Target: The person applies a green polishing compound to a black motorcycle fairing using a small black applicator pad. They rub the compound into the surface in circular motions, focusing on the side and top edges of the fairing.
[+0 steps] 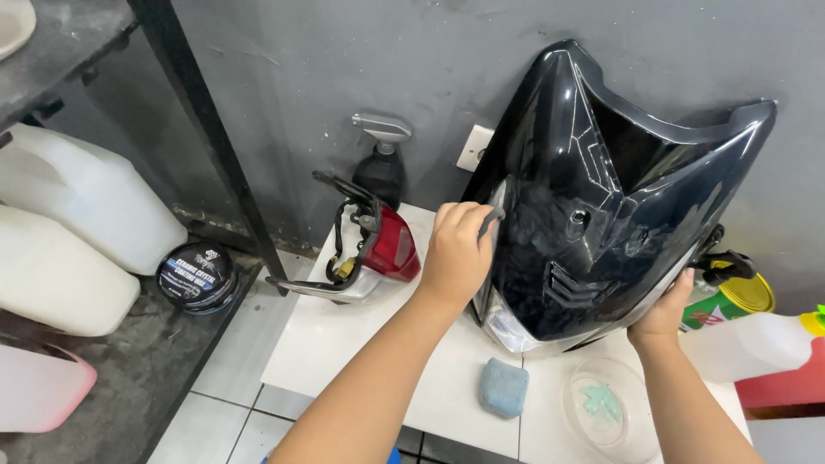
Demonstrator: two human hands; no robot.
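A glossy black motorcycle front cover [601,198] stands upright on a white tile surface [344,344], leaning toward the grey wall. My left hand [455,253] is closed on a small grey pad [491,219] pressed against the cover's left edge. My right hand [666,309] grips the cover's lower right edge and holds it steady. A blue applicator sponge [504,387] lies on the tile below the cover. Beside it sits a clear lid [606,408] with a smear of green paste.
A red tail light unit [374,249] with wiring lies left of my hand; a black spray bottle [381,163] stands behind it. A black round tin [198,275] and white jugs [77,198] sit on the left shelf. A green can [730,301] and white bottle [748,344] stand at right.
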